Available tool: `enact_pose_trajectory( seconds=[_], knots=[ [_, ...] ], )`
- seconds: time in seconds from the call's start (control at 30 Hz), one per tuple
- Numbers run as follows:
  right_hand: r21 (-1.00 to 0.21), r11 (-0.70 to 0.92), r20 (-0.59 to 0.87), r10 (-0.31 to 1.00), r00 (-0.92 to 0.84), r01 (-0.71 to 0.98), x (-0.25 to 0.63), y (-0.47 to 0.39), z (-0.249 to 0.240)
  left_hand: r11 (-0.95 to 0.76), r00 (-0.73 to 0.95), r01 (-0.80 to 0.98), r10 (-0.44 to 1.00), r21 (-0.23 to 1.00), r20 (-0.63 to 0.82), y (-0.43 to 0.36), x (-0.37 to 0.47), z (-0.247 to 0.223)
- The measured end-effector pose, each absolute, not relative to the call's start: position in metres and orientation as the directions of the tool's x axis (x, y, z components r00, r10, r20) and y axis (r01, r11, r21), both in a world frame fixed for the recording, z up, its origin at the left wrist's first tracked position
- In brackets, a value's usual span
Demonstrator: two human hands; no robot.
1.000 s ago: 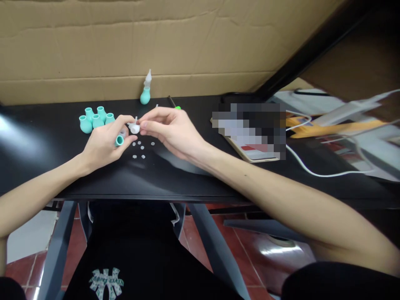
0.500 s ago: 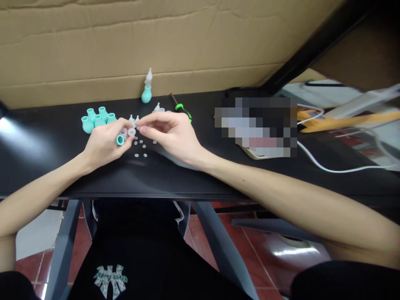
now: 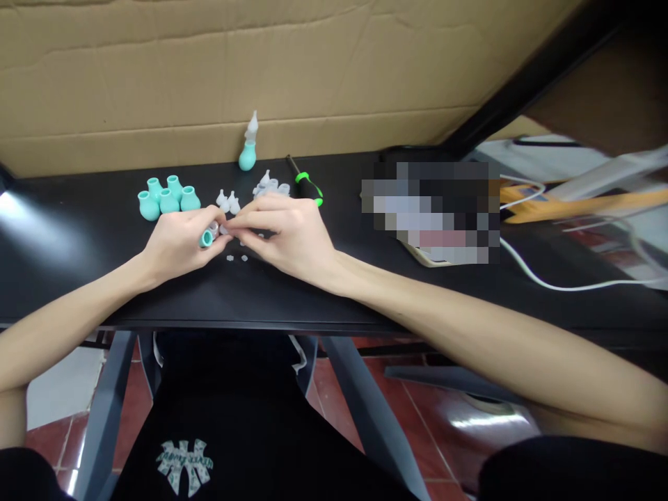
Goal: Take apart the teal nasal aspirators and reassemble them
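Observation:
My left hand (image 3: 180, 240) is closed around a turquoise rubber bulb (image 3: 207, 239), its open mouth facing me. Held in the same fingers is a clear plastic piece (image 3: 214, 227). My right hand (image 3: 292, 233) meets it there in a pinch, thumb and fingertips pressed together; what they grip is mostly hidden. Just beyond the fingertips stand white pointed nozzles (image 3: 228, 202). Small translucent discs (image 3: 244, 258) lie on the black table below my hands, some of them covered by my right hand.
Several turquoise bulbs (image 3: 168, 200) stand at the left. Clear plastic parts (image 3: 271, 186) sit behind my right hand. Against the cardboard (image 3: 334, 83) stands a bulb with nozzle fitted (image 3: 248, 154). A black-and-green screwdriver (image 3: 301, 177) lies right of it. A white cable (image 3: 547, 284) crosses the right side.
My right hand has moved slightly down and left, from beside the nozzles to the clear piece in my left hand. The clear piece is now more covered by fingers.

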State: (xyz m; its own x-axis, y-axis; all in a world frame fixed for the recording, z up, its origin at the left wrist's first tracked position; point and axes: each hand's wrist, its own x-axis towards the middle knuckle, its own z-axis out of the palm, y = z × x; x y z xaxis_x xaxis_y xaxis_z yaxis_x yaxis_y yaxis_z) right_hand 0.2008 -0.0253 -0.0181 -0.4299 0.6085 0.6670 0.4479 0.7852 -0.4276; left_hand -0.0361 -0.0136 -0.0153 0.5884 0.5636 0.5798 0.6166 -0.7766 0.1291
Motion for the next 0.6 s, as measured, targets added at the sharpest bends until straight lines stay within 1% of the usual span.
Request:
enact_pose_trajectory(
  seconds=[0.03,0.1,0.2,0.27,0.37,0.47,0.53,0.6],
  knots=[
    [-0.468,0.765,0.649,0.637,-0.416,0.442,0.201,-0.026,-0.017,-0.782,0.598,0.612,0.552,0.114,0.581,-0.014,-0.037,-0.015],
    [-0.592,0.702,0.587,0.712,-0.385,0.396,0.2,-0.028,-0.013,-0.79,0.619,0.61,0.525,0.063,0.583,-0.014,-0.037,-0.015],
    [-0.81,0.545,0.439,0.809,-0.39,0.217,0.199,-0.028,-0.009,-0.793,0.652,0.609,0.496,-0.006,0.573,-0.018,-0.037,-0.012],
    [-0.901,0.417,0.334,0.84,-0.428,0.114,0.199,-0.027,-0.007,-0.797,0.672,0.603,0.484,-0.035,0.56,-0.021,-0.036,-0.009],
    [-0.959,0.277,0.224,0.87,-0.44,0.06,0.199,-0.027,-0.006,-0.806,0.683,0.591,0.472,-0.042,0.557,-0.025,-0.033,-0.006],
    [-0.974,0.224,0.19,0.883,-0.429,0.029,0.198,-0.029,-0.006,-0.812,0.682,0.583,0.47,-0.028,0.56,-0.028,-0.032,-0.005],
    [-0.975,0.221,0.195,0.887,-0.418,0.014,0.197,-0.031,-0.006,-0.797,0.697,0.594,0.444,-0.108,0.563,-0.03,-0.032,-0.006],
    [-0.974,0.225,0.206,0.893,-0.399,0.0,0.195,-0.033,-0.006,-0.765,0.723,0.599,0.389,-0.237,0.571,-0.031,-0.032,-0.006]
  ],
)
